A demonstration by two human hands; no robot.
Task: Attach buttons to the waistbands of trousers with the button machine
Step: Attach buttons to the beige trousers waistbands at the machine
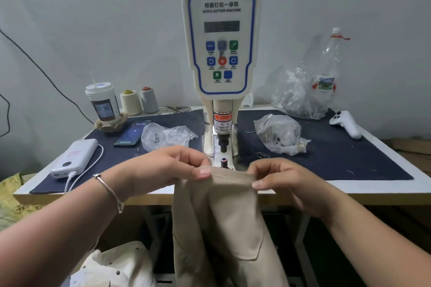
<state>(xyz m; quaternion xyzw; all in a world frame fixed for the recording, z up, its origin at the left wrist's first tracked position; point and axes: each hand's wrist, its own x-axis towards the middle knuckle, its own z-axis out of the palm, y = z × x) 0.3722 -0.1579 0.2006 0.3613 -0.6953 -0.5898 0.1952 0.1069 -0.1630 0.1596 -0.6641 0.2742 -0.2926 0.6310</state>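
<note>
Display (221, 26) digits blurred; trousers (224, 228) cropped.

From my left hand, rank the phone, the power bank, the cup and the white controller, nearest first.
From the left hand, in the head view:
1. Phone, just behind it.
2. Power bank, farther left.
3. Cup, back left.
4. Controller, far right.

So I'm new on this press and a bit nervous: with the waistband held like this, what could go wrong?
1. Both hands, left hand and right hand, pinch the waistband right beside the lower die; fingers could get caught under the punch.
2. The waistband sits just short of the die, so the button may land off position.
3. The hanging trousers could drag the band askew.
</note>
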